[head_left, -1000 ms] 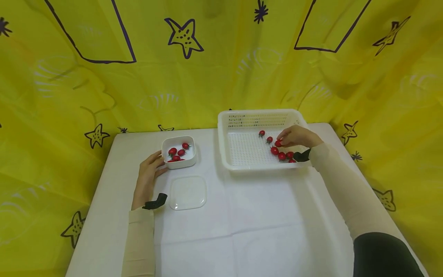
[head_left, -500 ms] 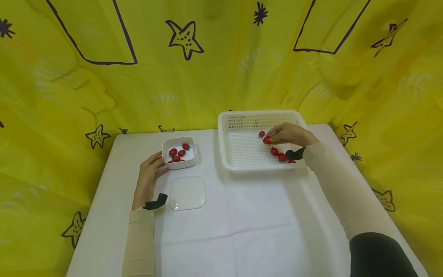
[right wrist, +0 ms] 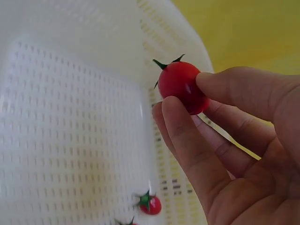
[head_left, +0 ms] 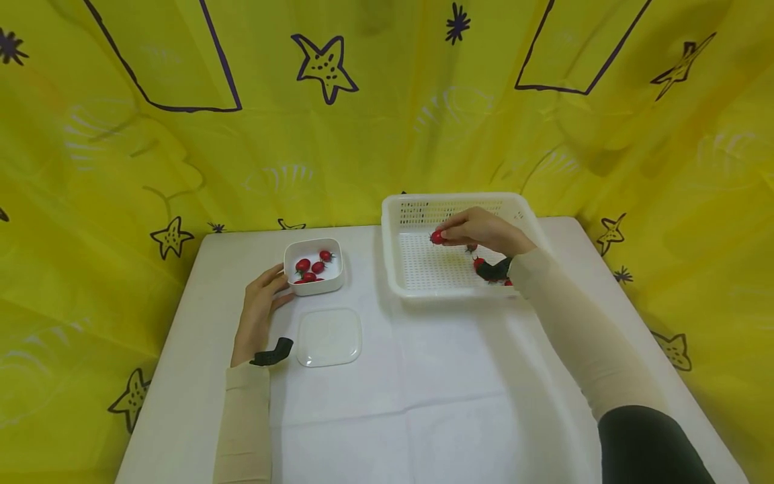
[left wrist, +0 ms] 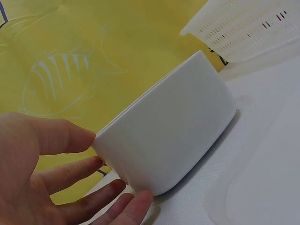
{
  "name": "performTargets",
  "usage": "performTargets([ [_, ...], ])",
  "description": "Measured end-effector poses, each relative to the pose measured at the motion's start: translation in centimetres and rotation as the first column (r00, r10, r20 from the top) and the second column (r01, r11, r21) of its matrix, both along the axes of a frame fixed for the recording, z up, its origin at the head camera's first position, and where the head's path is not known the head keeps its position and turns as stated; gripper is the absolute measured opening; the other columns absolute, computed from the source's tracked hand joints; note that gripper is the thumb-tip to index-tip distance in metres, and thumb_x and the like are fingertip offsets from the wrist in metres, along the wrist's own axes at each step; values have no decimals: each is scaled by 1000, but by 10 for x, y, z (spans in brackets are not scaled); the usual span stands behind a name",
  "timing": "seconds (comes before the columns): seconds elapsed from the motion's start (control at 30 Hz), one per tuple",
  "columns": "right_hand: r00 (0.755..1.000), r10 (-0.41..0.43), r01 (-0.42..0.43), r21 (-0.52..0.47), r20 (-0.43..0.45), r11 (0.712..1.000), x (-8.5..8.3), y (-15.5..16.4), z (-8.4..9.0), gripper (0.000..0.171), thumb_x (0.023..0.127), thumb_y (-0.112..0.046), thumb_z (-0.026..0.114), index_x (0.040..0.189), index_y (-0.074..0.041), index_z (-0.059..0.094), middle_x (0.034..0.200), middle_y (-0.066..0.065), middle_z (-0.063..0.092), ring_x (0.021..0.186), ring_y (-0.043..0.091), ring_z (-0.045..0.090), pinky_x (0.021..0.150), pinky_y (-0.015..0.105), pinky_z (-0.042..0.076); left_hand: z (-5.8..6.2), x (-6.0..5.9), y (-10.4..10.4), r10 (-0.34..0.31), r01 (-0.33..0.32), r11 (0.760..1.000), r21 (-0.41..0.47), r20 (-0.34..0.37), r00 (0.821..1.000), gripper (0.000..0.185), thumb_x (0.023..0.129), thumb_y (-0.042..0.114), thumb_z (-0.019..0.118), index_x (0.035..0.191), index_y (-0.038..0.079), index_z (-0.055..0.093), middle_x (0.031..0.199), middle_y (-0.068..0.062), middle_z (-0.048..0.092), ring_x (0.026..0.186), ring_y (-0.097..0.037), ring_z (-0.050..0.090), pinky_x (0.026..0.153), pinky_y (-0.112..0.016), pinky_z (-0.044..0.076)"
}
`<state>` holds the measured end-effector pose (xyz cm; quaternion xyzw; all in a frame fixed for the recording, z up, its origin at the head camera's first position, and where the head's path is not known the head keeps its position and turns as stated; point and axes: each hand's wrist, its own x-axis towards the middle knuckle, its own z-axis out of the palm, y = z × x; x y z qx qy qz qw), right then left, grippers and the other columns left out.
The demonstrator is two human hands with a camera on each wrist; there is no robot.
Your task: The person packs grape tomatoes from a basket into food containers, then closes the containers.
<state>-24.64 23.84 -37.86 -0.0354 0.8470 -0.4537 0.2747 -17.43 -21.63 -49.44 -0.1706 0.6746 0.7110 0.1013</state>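
Since a second ago the right hand (head_left: 480,230) has lifted leftward over the basket (head_left: 417,269), pinching a cherry tomato (right wrist: 182,85) at its fingertips; left hand (head_left: 260,302), fingers relaxed, touches the white bowl (left wrist: 173,136)

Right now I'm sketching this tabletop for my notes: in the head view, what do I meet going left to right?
left hand → small white bowl of tomatoes → white perforated basket → cherry tomato pinched by the right hand.
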Motion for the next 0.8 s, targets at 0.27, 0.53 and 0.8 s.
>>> performTargets([
  [0.27,1000,8,-8,-154,-1,988,1,-32,5,32,105,-20,64,133,-6,70,131,11,73,116,16,73,110,31,55,0,0,-1,-1,1,1000,-11,12,1000,52,110,25,52,160,17,43,162,-8,43,119,-14,53,95,-16,59],
  [0.53,1000,13,-13,-295,-3,955,-2,-61,2,32,104,-13,63,132,2,69,129,15,73,109,17,75,112,41,54,0,0,-2,-2,2,1000,-9,12,1000,52,109,27,53,160,18,44,161,-8,44,120,-13,53,98,-18,58],
  [0.8,1000,24,-17,-383,12,924,2,-93,-12,28,104,-9,63,129,1,70,129,15,73,121,30,70,104,34,59,0,1,-2,-4,4,1000,-11,5,1000,52,110,26,53,160,17,44,161,-9,44,120,-14,53,98,-18,58],
])
